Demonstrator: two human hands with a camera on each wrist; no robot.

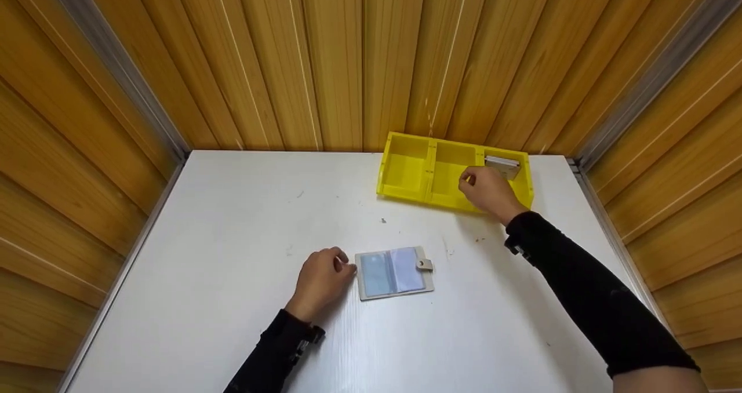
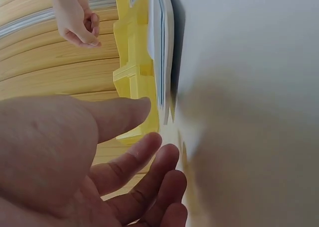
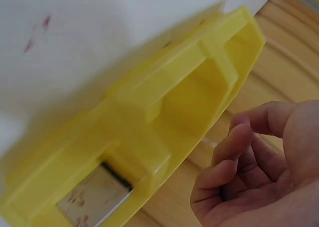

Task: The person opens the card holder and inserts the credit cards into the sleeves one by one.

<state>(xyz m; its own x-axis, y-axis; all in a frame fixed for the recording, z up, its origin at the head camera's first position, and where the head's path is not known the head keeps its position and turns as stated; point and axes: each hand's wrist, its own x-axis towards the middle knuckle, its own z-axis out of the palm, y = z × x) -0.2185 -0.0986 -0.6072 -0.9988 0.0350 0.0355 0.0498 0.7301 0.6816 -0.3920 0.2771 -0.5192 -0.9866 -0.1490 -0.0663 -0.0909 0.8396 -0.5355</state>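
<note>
An unfolded card holder (image 1: 392, 273) with clear sleeves and a pale snap strap lies on the white table. Just left of it is my left hand (image 1: 322, 280); in the left wrist view, its relaxed fingers and thumb (image 2: 124, 116) are spread apart and hold nothing. My right hand (image 1: 491, 191) is over the yellow three-compartment tray (image 1: 406, 194), near its middle and right compartments. In the right wrist view, the right fingers (image 3: 234, 142) are loosely curled with nothing visible in them. A flat, pale rectangular item (image 3: 97, 194), possibly a card stack, leans in the tray's right compartment.
The tray stands at the table's back edge, close to the wood-panelled wall (image 1: 336, 62). Panelled walls with grey metal corner posts also flank the table (image 1: 232, 219). Small dark marks dot the tabletop between card holder and tray.
</note>
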